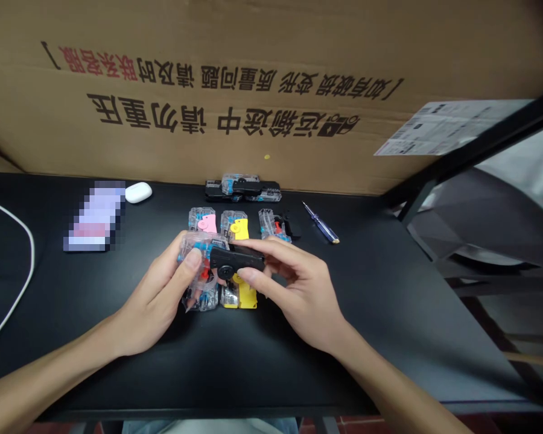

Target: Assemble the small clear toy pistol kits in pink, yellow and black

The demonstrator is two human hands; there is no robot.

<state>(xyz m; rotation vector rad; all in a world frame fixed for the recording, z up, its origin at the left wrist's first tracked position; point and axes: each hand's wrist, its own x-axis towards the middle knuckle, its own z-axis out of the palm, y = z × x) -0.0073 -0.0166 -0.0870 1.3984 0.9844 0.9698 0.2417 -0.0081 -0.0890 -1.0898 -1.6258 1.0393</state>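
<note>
My left hand (163, 295) grips a clear plastic cartridge (199, 250) with blue and red parts, thumb on top. My right hand (294, 283) pinches a black bar-shaped piece (235, 260) that lies against that cartridge. Both hands meet above the middle of the black table (389, 313). Under them lies a yellow and clear cartridge (242, 296). Just behind stand a pink one (203, 220), a yellow one (235, 226) and a red and black one (274, 224). Further back lies an assembled row of cartridges (243, 189) under a black bar.
A large cardboard box (253, 90) with printed characters stands along the table's back edge. A white earbud case (138, 192) and a blurred flat object (95, 216) lie at the left, with a white cable (20, 265) beside them. A blue-handled screwdriver (321, 223) lies at the right.
</note>
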